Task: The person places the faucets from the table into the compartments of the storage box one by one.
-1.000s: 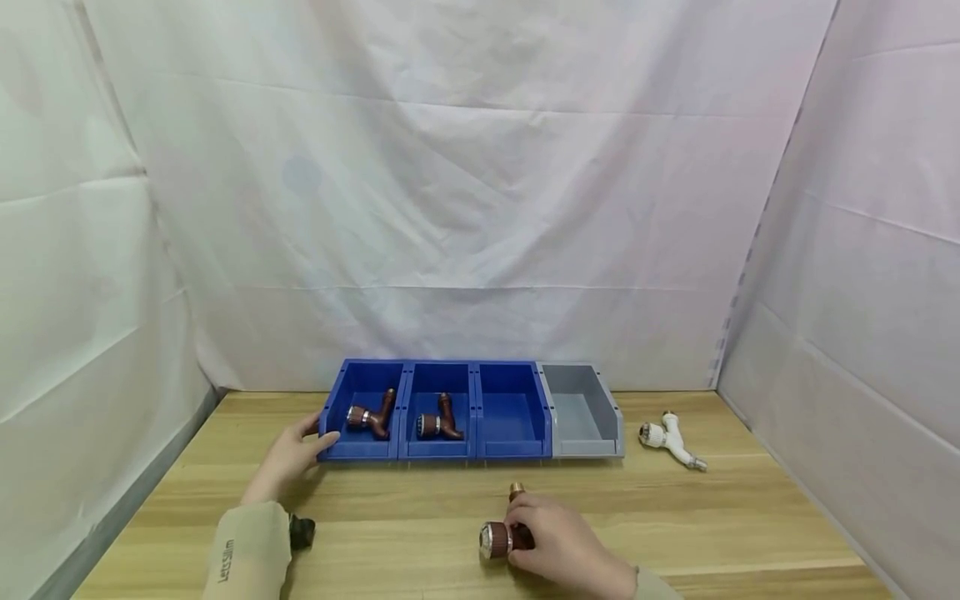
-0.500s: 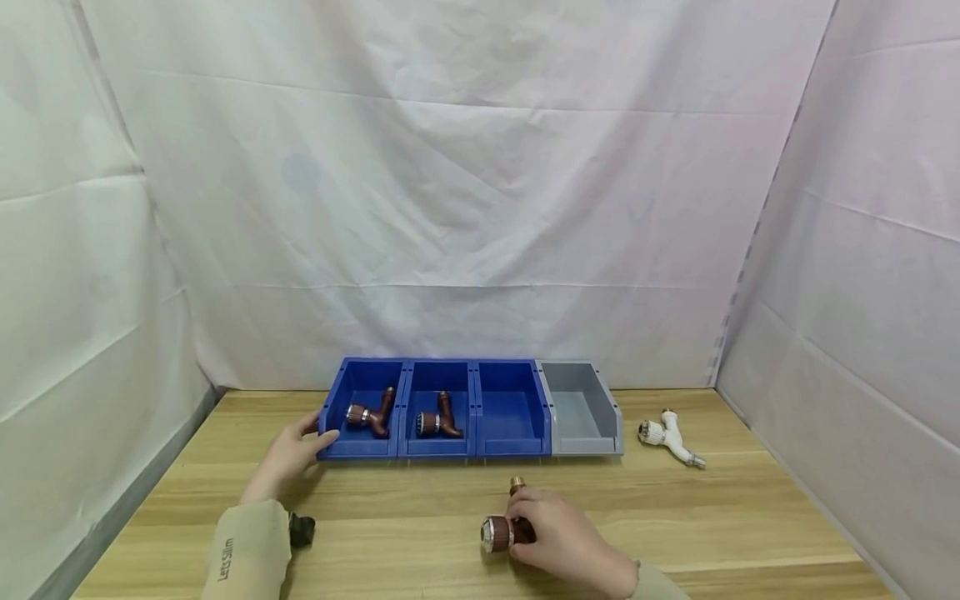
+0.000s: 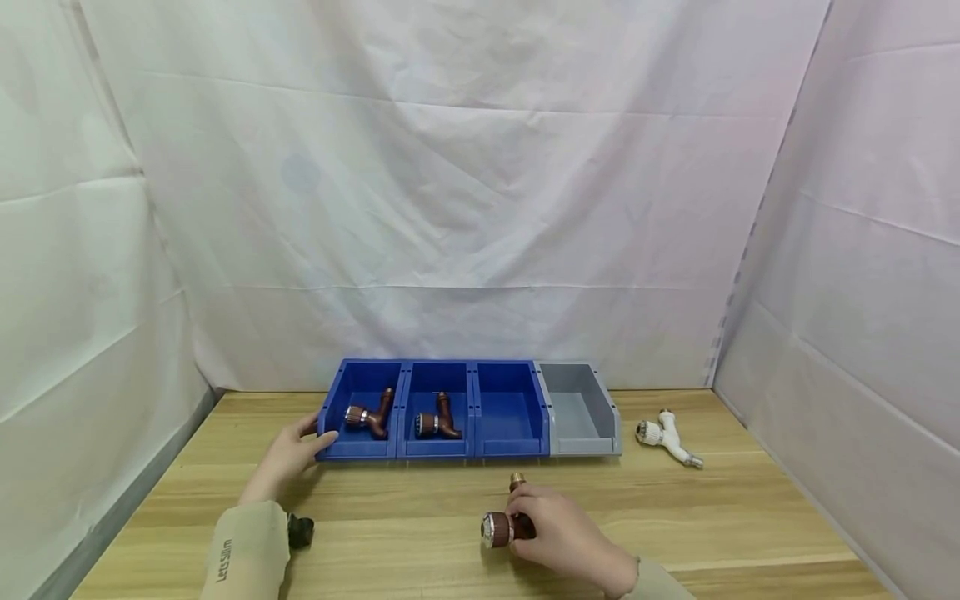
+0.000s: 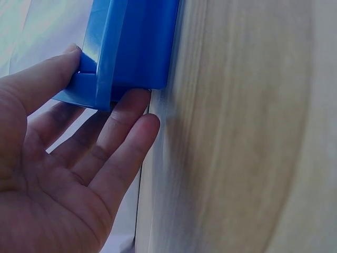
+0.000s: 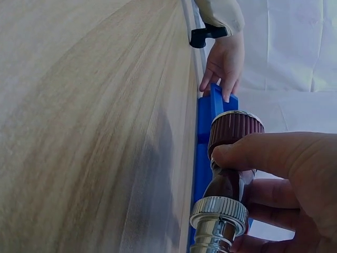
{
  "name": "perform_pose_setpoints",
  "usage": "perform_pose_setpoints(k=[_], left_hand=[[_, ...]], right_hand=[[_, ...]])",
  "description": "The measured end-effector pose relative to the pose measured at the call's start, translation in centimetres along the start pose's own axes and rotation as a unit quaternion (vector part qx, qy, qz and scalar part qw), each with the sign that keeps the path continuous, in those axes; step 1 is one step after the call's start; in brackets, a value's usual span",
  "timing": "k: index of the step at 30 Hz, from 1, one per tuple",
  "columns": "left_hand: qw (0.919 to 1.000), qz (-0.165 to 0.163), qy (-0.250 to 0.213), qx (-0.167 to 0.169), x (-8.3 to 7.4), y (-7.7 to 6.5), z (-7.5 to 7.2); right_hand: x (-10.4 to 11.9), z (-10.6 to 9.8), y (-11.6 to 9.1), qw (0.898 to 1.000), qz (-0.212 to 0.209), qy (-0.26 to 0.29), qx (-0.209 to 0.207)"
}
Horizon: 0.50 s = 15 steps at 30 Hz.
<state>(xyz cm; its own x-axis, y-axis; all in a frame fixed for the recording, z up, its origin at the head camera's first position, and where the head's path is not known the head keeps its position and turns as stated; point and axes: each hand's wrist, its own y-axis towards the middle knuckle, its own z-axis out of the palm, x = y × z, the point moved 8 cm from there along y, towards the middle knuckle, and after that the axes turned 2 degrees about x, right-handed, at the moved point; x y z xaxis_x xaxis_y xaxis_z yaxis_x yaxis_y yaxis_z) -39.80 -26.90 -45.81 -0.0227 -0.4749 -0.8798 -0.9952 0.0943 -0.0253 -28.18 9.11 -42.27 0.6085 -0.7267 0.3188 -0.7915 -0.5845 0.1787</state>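
Observation:
My right hand [image 3: 558, 533] grips a brown tap [image 3: 498, 530] with a ribbed knob and metal collar, over the table in front of the bins. In the right wrist view, the thumb lies by the tap's knob [image 5: 235, 129], and its chrome threaded spout [image 5: 216, 229] points toward the camera. At the row's left end, my left hand [image 3: 291, 450] holds the front corner of a blue bin [image 3: 356, 450]. The left wrist view has the thumb [image 4: 66, 66] against the rim and the fingers along the outer side. Two similar brown taps [image 3: 378, 414] [image 3: 442, 418] lie in the two leftmost bins.
A third blue bin [image 3: 513, 404] and a grey bin [image 3: 577, 408] continue the row to the right. Beyond them a white tap [image 3: 667, 439] lies on the wooden table [image 3: 405, 533]. White cloth [image 3: 480, 208] hangs behind and at both sides.
My right hand has shifted the brown tap slightly toward the bins. The left hand keeps its place at the blue bin's corner.

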Motion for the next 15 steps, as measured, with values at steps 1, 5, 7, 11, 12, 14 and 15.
perform_pose_setpoints(k=[1, 5, 7, 11, 12, 14, 15], left_hand=[[1.0000, 0.000, 0.002, 0.000, -0.04, 0.01, -0.04], [1.0000, -0.004, 0.008, -0.003, -0.09, -0.01, -0.12], [1.0000, -0.004, 0.008, -0.003, -0.10, -0.06, -0.11], [1.0000, -0.001, 0.009, -0.003, -0.09, -0.12, -0.08], [1.0000, 0.000, 0.008, -0.003, -0.05, -0.10, -0.07], [1.0000, 0.001, 0.009, -0.004, -0.02, -0.06, -0.05], [0.9999, 0.002, 0.009, -0.005, -0.02, -0.02, -0.04]], right_hand=[[0.01, -0.04, 0.01, 1.000, -0.001, -0.003, -0.001], [-0.01, -0.14, 0.06, 1.000, -0.002, -0.009, -0.005], [-0.02, -0.18, 0.11, 1.000, -0.003, -0.010, -0.006], [-0.07, -0.23, 0.20, 1.000, -0.002, -0.009, -0.003], [-0.08, -0.24, 0.20, 1.000, -0.001, -0.009, -0.003], [-0.10, -0.26, 0.22, 1.000, -0.001, -0.008, -0.002], [-0.08, -0.29, 0.21, 1.000, -0.001, -0.009, -0.003]])
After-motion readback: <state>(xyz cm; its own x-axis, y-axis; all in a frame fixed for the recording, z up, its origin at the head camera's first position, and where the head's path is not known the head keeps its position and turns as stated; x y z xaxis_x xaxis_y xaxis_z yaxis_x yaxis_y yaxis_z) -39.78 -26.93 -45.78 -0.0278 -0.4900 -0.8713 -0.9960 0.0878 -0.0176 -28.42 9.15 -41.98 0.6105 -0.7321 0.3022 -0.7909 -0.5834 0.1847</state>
